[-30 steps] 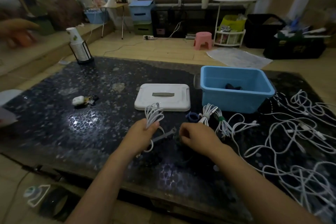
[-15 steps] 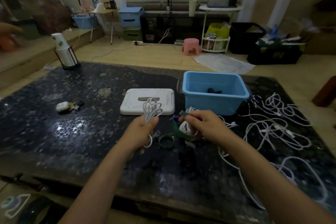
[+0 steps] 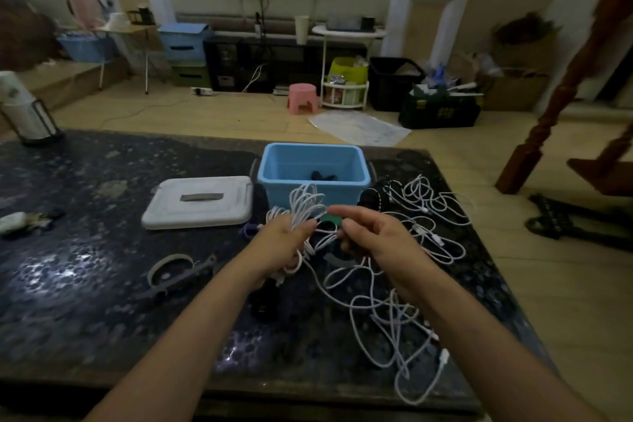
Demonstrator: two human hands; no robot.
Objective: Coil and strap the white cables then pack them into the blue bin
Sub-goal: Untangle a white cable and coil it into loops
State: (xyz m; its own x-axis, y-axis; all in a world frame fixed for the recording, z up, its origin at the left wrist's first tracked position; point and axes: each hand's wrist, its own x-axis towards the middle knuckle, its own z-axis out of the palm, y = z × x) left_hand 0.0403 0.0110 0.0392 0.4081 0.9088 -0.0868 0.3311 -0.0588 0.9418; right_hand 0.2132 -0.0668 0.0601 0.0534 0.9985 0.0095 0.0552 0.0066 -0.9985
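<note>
My left hand grips a coiled white cable, its loops sticking up in front of the blue bin. My right hand is close beside it on the right, pinching a green strap next to the coil. The bin stands open at the table's far middle with a dark item inside. Loose white cables lie tangled to the right of the bin, and more white cables lie under my right forearm.
The bin's white lid lies left of the bin. A grey strap lies on the dark stone table left of my left arm. A cup holder stands at the far left corner. Keys rest near the left edge.
The view has shifted right. My left hand carried the coil toward the bin. My right hand lifted off the cable pile and now holds a green strap beside the coil.
</note>
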